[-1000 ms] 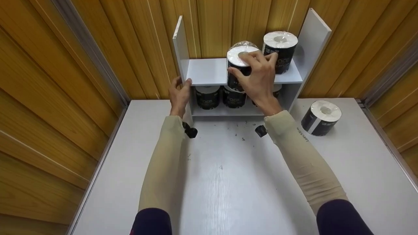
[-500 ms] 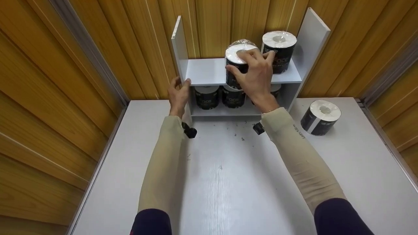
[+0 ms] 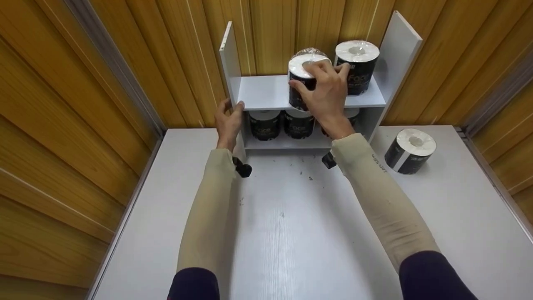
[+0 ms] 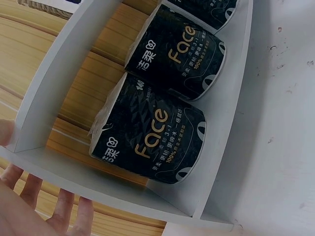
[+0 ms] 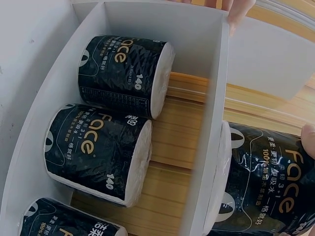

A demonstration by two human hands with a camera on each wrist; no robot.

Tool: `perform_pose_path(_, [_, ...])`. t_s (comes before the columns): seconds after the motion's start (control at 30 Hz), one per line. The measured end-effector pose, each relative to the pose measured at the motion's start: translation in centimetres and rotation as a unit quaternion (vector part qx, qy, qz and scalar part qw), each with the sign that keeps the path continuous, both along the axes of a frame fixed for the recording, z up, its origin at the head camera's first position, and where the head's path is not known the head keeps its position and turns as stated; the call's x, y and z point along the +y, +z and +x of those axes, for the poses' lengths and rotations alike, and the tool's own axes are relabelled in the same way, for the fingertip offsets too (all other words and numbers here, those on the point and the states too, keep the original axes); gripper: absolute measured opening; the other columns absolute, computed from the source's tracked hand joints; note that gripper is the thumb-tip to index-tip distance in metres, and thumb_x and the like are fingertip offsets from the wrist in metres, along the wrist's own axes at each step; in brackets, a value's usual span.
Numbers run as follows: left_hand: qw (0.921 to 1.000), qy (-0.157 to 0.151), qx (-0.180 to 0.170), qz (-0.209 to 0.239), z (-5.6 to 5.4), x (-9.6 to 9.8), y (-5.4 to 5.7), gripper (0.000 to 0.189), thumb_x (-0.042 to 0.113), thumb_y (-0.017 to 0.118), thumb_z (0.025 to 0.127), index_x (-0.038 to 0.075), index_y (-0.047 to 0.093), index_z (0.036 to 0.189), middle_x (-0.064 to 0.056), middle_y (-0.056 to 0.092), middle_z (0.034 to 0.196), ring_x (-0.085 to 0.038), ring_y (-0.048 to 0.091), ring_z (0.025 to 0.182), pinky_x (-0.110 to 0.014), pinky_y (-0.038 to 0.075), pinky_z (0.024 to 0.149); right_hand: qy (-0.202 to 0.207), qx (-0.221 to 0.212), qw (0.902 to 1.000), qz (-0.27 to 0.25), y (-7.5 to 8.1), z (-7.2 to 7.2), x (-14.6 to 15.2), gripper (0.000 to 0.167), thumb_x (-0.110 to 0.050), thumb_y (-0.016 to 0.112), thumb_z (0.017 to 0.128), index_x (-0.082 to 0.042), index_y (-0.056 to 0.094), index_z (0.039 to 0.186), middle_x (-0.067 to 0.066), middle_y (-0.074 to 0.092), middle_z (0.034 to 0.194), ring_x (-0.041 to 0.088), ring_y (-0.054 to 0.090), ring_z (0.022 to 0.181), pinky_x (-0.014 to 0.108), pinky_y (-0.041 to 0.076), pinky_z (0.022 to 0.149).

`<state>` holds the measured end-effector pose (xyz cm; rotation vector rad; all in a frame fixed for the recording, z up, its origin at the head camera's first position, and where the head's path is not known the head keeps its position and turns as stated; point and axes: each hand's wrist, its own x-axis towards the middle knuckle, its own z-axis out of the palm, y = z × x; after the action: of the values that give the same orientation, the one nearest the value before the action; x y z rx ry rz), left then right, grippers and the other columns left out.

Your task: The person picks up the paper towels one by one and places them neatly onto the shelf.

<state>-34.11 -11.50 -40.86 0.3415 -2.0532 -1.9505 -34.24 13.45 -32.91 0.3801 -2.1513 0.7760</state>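
Observation:
In the head view my right hand (image 3: 329,91) grips a wrapped toilet roll (image 3: 297,93) from above, thumb on its near side and fingers at the white top. The roll is upright at the front edge of the upper board of a white shelf unit (image 3: 262,92). In the right wrist view, this roll's base (image 5: 216,187) lies against the board edge. My left hand (image 3: 228,125) holds the unit's left side panel, thumb at the front edge and fingers behind. Another roll (image 3: 361,77) stands on the upper right. Below, three black-wrapped rolls (image 4: 152,128) stand in the lower compartment.
A further toilet roll (image 3: 410,151) stands on the white table (image 3: 270,233), right of the shelf unit. Wood-patterned walls (image 3: 272,37) rise behind and at both sides. Small dark specks lie on the tabletop before the unit.
The toilet roll in my right hand has risen and shifted slightly back, its base now around the upper board's front edge. My left hand stays on the side panel.

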Motion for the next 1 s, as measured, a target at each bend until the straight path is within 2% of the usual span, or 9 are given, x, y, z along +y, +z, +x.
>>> perform_pose_path(0.27, [1.0000, -0.007, -0.005, 0.001, -0.1, 0.1, 0.0, 0.051, 0.034, 0.068, 0.105, 0.014, 0.056, 0.151, -0.009, 0.051, 0.157, -0.024, 0.046, 0.146, -0.043, 0.042, 0.122, -0.019, -0.012, 0.9997, 0.001, 0.0, -0.4, -0.1, 0.057, -0.051, 0.088, 0.085, -0.011, 0.079, 0.125, 0.013, 0.074, 0.121, 0.039, 0.052, 0.109, 0.050, 0.037, 0.104])
perform_pose_path(0.53, [0.9999, -0.010, -0.011, -0.004, 0.1, 0.2, 0.0, 0.054, 0.037, 0.067, 0.106, 0.016, 0.053, 0.153, -0.008, 0.050, 0.158, -0.023, 0.047, 0.145, -0.045, 0.043, 0.120, -0.017, -0.019, 0.9995, 0.018, 0.1, -0.1, 0.1, 0.060, -0.054, 0.084, 0.087, -0.011, 0.077, 0.129, 0.013, 0.074, 0.125, 0.040, 0.054, 0.113, 0.051, 0.037, 0.105])
perform_pose_path(0.8, [0.9999, -0.006, -0.002, -0.012, -0.2, 0.1, -0.1, 0.052, 0.035, 0.067, 0.105, 0.014, 0.057, 0.151, -0.008, 0.052, 0.157, -0.024, 0.045, 0.147, -0.046, 0.040, 0.122, -0.005, -0.029, 0.9992, 0.028, -0.1, 0.7, 0.5, 0.050, -0.044, 0.079, 0.096, -0.012, 0.074, 0.135, 0.010, 0.070, 0.137, 0.041, 0.054, 0.123, 0.050, 0.036, 0.111])
perform_pose_path(1.0, [0.9999, -0.005, 0.005, -0.008, -0.2, 0.1, 0.0, 0.050, 0.033, 0.068, 0.105, 0.014, 0.058, 0.150, -0.008, 0.055, 0.155, -0.024, 0.047, 0.146, -0.046, 0.040, 0.122, 0.000, -0.030, 0.9995, 0.010, -0.2, 1.5, 0.7, 0.043, -0.038, 0.076, 0.100, -0.013, 0.074, 0.135, 0.009, 0.065, 0.147, 0.042, 0.053, 0.130, 0.050, 0.040, 0.115])
